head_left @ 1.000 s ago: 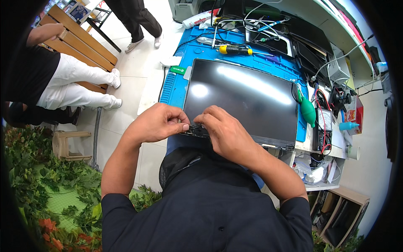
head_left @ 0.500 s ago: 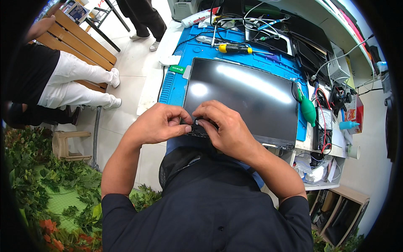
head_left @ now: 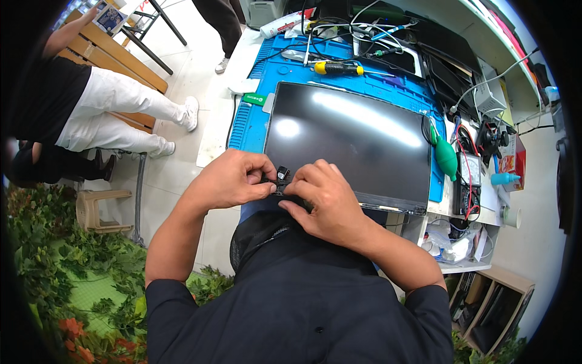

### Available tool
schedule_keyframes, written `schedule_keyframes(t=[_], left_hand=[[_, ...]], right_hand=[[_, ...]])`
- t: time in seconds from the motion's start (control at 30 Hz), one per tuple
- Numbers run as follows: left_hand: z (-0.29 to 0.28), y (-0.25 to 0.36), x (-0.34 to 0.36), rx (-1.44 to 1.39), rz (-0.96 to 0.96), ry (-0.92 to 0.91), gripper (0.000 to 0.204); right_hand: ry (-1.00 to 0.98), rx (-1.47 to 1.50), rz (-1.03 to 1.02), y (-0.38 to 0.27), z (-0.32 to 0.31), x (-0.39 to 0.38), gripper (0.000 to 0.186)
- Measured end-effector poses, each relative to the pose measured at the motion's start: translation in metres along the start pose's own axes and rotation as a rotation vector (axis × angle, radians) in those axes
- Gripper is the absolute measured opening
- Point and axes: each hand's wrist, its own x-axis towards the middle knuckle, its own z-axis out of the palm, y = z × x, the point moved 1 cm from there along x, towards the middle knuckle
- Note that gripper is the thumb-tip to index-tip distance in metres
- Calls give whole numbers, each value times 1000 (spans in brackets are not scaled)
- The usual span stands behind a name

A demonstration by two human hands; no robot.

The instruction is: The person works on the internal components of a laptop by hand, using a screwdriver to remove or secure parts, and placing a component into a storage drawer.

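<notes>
Head view: left hand (head_left: 230,179) pinches black part (head_left: 282,173); green tool (head_left: 254,98) bears lettering

Display panel (head_left: 345,151): smooth and glossy, with bright reflections. Blue work mat (head_left: 276,70): matt and rubber-like, ribbed along its left edge. Screwdriver (head_left: 339,70): smooth plastic handle, metal shaft. Blower bulb (head_left: 446,159): smooth, rubber-like, faintly shiny. Shirt (head_left: 315,285): matt cloth. Bench (head_left: 121,60): wooden slats. Stool (head_left: 104,195): moulded plastic. Floor (head_left: 188,145): smooth, glossy tile.
</notes>
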Motion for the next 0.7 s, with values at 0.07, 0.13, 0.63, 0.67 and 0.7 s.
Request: schedule_keyframes(t=[0.07, 0.13, 0.63, 0.67, 0.7], left_hand=[[-3, 2, 2, 18, 4, -19, 22], [-2, -8, 3, -127, 3, -16, 22], [-1, -5, 5, -203, 10, 23, 19], [-2, -3, 4, -208, 1, 19, 19], [-4, -2, 3, -164, 7, 23, 19]], right_hand=[[-12, -45, 3, 0, 6, -2, 20], [-28, -54, 5, 0, 7, -1, 17], [-79, -58, 3, 0, 10, 4, 14], [-79, -66, 2, 0, 10, 4, 14], [-83, -76, 2, -1, 10, 5, 14]])
